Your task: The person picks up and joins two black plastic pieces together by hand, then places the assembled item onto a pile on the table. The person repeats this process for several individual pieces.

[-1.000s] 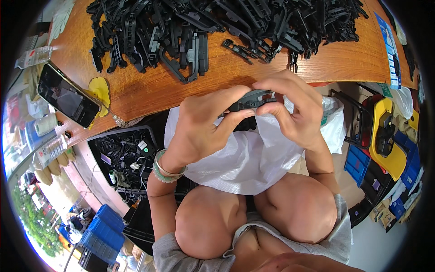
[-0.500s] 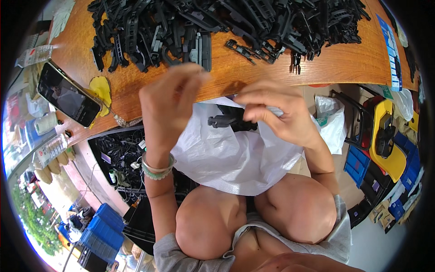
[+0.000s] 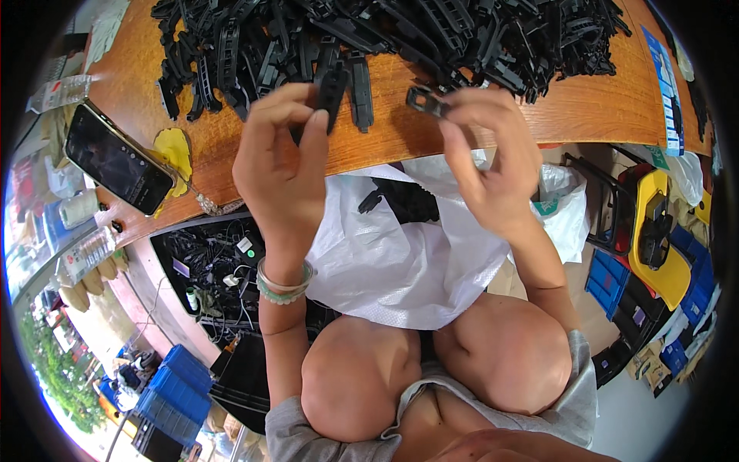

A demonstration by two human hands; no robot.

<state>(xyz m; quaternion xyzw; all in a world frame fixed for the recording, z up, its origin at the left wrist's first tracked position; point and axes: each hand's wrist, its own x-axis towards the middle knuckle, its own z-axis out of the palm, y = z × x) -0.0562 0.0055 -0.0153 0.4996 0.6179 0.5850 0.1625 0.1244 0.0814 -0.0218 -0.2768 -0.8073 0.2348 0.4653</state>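
Note:
My left hand pinches a long black plastic part between thumb and fingers, just over the table's near edge. Between the thumb and fingers of my right hand is a smaller black plastic piece with an opening in its end. A loose black plastic strip lies on the wood between the two hands. Beyond them spreads a large heap of similar black parts. Below my hands a white woven sack hangs open against my knees, with dark parts inside its mouth.
On the left, a phone leans by a yellow cloth-like item on the wooden table. Under the table's left side sits a black bin of parts and cables. A yellow chair and a white bag are to the right.
Both hands have moved up and away from the sack toward the heap. The left one has taken hold of a long black part; the right one now holds a small black piece.

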